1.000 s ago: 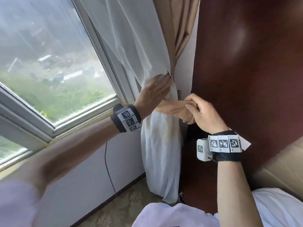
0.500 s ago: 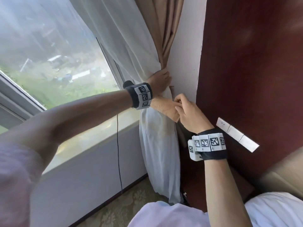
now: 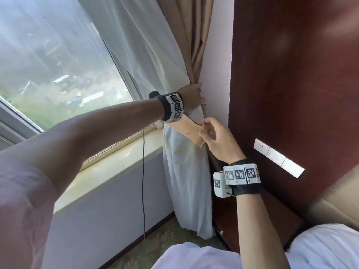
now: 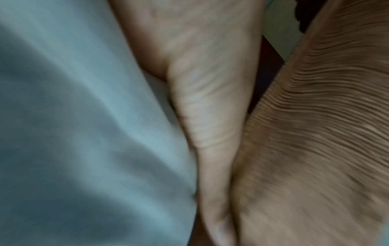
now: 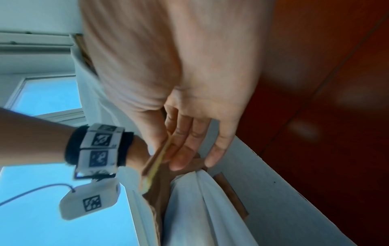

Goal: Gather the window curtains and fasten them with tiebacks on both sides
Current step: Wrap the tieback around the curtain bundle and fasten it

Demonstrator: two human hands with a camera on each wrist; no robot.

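A white sheer curtain point(image 3: 147, 45) and a tan curtain point(image 3: 192, 41) hang bunched at the right side of the window. My left hand point(image 3: 191, 95) wraps around the bunch and presses it toward the white wall. Just below it, a tan ribbed tieback point(image 3: 189, 131) crosses the front of the bunch. My right hand point(image 3: 208, 133) pinches the tieback's end between thumb and fingers. In the left wrist view the left hand point(image 4: 210, 99) lies between white fabric point(image 4: 84, 133) and the ribbed tieback point(image 4: 315, 133). The right wrist view shows the fingers point(image 5: 185, 143) on the tieback's edge point(image 5: 156, 159).
A dark red wooden panel point(image 3: 291, 74) stands right of the narrow white wall strip point(image 3: 217, 74), with white wall sockets point(image 3: 277, 157) on it. A window sill point(image 3: 120, 158) runs left. A thin black cable point(image 3: 143, 171) hangs down the wall below it. Patterned carpet point(image 3: 155, 239) lies underneath.
My left hand has slid up and round the bunched curtains, now gripping them against the wall. The right hand has brought the tieback's end across the front of the bunch.
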